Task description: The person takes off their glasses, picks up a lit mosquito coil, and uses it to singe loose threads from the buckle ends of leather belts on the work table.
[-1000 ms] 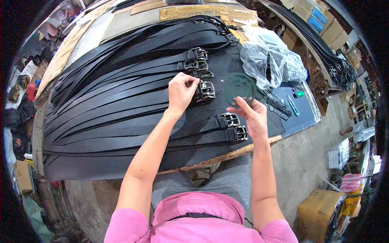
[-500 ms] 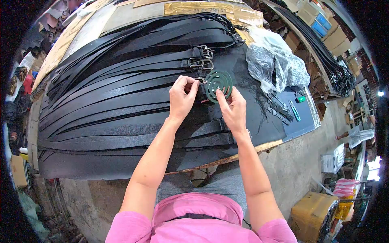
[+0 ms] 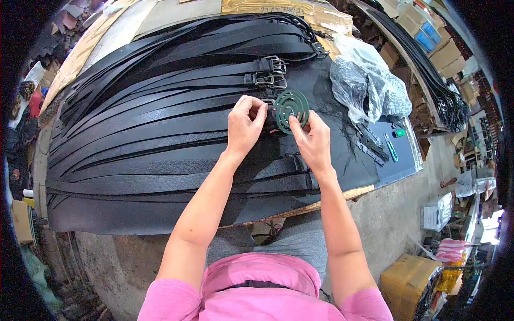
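Mosquito coil [image 3: 290,105], pinched in right hand [image 3: 314,142], now nearer left hand [image 3: 246,124], at its three o'clock; handling turns close-in, left pinch's contents unclear.

Crumpled plastic bag [image 3: 373,88], turquoise tool [image 3: 391,147] — green piece [image 3: 398,133] nearby, brown carton [image 3: 411,283]

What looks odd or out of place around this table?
The green spiral coil in the right hand looks odd, unlike the rows of black belts. Loose dark strands also lie scattered near the clear plastic bag, looking untidy.
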Demonstrator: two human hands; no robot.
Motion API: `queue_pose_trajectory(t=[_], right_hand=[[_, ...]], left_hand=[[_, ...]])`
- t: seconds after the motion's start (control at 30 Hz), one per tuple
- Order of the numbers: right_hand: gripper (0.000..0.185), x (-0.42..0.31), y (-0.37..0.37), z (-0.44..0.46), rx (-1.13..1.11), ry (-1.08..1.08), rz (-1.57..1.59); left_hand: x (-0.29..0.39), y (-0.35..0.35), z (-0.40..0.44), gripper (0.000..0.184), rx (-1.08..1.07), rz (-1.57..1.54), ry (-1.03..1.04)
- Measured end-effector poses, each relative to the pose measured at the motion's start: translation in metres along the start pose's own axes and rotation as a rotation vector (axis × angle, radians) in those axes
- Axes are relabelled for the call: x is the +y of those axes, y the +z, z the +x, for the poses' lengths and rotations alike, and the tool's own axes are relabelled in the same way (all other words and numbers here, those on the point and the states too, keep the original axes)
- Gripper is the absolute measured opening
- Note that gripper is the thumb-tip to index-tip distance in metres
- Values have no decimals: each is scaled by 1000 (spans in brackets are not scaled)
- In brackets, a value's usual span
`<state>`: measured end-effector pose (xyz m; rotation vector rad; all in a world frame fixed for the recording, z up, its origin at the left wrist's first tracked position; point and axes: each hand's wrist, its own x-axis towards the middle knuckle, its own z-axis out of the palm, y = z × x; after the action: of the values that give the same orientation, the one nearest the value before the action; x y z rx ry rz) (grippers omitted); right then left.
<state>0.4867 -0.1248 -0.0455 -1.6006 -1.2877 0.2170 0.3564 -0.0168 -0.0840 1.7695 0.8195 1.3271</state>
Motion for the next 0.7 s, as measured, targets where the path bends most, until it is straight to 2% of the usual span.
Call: queue_pose_trajectory(t=[0.33,0.7], right_hand=[[13,-3,-1,3,-17,-25,-11],[7,-9,-8,-13,49,-49,38]], left_hand=[[1,0,0,9,4,-12,33],[-8,-2,1,11,3,-32,-46]])
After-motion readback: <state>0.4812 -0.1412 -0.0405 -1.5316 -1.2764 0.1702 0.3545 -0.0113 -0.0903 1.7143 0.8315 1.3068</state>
